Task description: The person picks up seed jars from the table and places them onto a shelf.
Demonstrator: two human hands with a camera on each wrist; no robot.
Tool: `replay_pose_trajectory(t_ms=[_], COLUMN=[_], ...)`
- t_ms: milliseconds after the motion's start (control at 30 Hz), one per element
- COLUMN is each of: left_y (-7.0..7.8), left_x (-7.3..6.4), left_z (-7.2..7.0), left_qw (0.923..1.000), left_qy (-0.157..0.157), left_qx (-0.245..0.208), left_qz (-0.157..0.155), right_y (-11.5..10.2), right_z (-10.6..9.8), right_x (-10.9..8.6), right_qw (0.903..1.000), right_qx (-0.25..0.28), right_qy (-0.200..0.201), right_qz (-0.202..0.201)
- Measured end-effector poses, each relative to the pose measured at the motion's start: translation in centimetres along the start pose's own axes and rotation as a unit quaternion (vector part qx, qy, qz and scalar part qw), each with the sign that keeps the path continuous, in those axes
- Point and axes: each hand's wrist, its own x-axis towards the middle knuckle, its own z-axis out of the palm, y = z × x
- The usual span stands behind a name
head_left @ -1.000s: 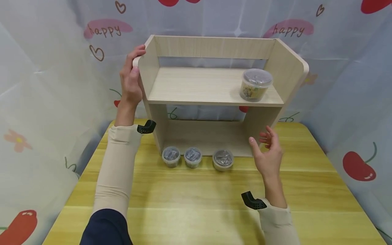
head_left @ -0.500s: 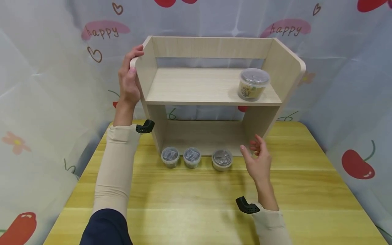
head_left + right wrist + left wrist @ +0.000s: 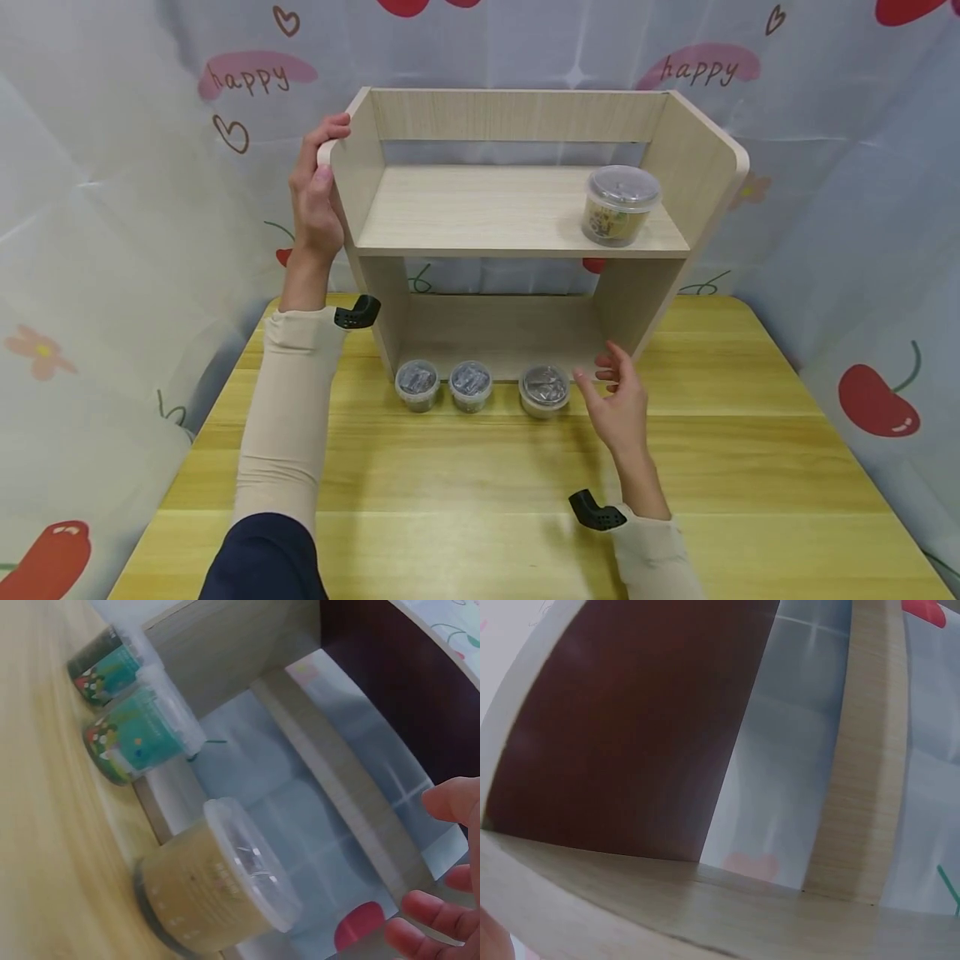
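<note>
Almost touching: spread right hand (image 3: 618,410) next to the beige tub (image 3: 544,392)

The right hand holds nothing. Its thumb and fingers are apart and a bit bent, with a small gap before the beige tub. That tub stands upright on the yellow table (image 3: 480,500), just in front of the bottom of the wooden desk shelf (image 3: 480,208). It has a clear lid (image 3: 259,866) on top. It looks like thin plastic, so I think it is light, smooth and a little slippery. A hard squeeze might bend it. The round sides, just under the lid, look like the best place to hold it.

Next in line are a green tub (image 3: 139,735) and another green tub (image 3: 105,671), both with lids. Up on the shelf, near its right side, sits a bigger yellow tub (image 3: 621,207). Far over, the left hand (image 3: 317,200) grips the shelf's left side, thumb on the front edge.

Half a second ago, the right hand was farther to the right. Now it is lower and closer to the beige tub. All four tubs are where they were, and the left hand has the same grip.
</note>
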Motion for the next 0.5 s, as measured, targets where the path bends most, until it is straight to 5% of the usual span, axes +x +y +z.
replay_pose_trajectory(t_ms=[500], left_y=[-0.1], left_x=[-0.2], left_z=[0.2], left_qw=[0.9998], left_qy=[0.005], left_qx=[-0.020], left_qz=[-0.005], right_y=[1.2], right_z=[0.8], right_x=[-0.7], right_qw=[0.9998], right_qx=[-0.016], right_qy=[-0.012], right_qz=[0.007])
